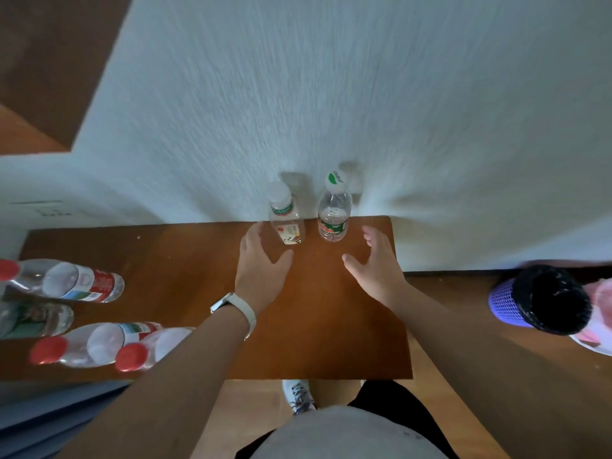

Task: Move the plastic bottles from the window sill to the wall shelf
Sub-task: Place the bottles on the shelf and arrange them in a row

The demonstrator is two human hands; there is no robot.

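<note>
Two clear plastic bottles stand upright at the back of a brown wooden shelf [198, 266], against the white wall. The left bottle [285, 220] has a white cap and a pale label. The right bottle [333, 213] has a green-and-white cap and a green-red label. My left hand [261, 256] hovers just left of and in front of the left bottle, fingers spread, holding nothing. My right hand [377, 260] is open to the right of the right bottle, not touching it. Several red-capped bottles [79, 283] stand at the shelf's left end.
A purple mesh waste bin [536, 299] with a black liner stands on the wooden floor at the right. My shoe [298, 395] shows below the shelf's front edge. The textured white wall [331, 94] rises behind the shelf.
</note>
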